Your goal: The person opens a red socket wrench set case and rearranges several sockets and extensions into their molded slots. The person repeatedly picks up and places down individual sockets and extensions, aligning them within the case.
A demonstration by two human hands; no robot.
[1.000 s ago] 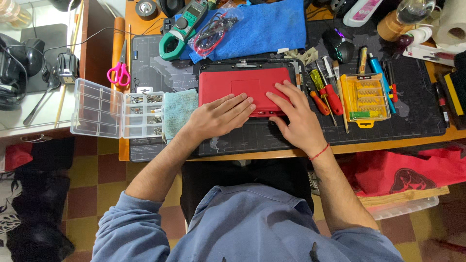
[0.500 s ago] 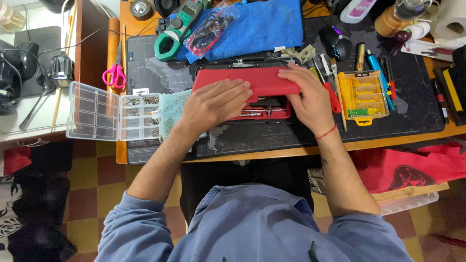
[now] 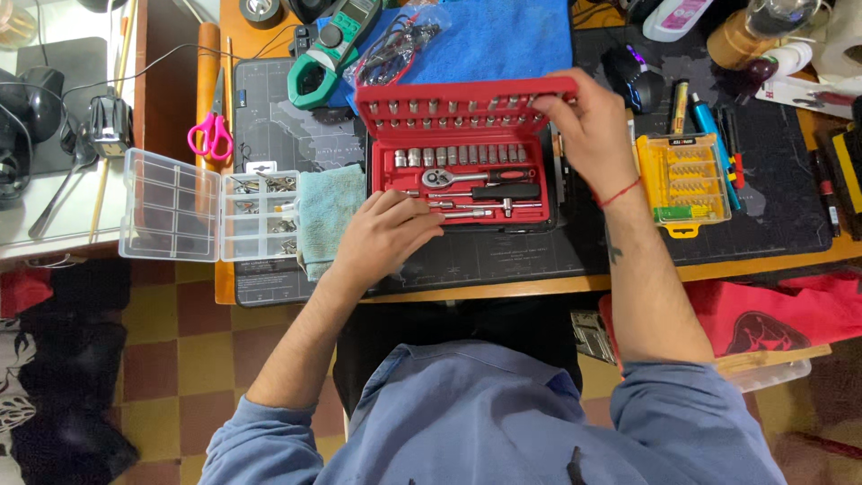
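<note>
— Well, where do we stand?
— We note the red tool case [image 3: 462, 175] mid-desk; right hand [image 3: 588, 126] pinches its lid, left hand [image 3: 386, 235] rests loosely open at the near-left corner. Steady the base.

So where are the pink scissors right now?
The pink-handled scissors lie at the left end of the desk in the head view, above the clear compartment box and left of the green clamp meter.
</note>
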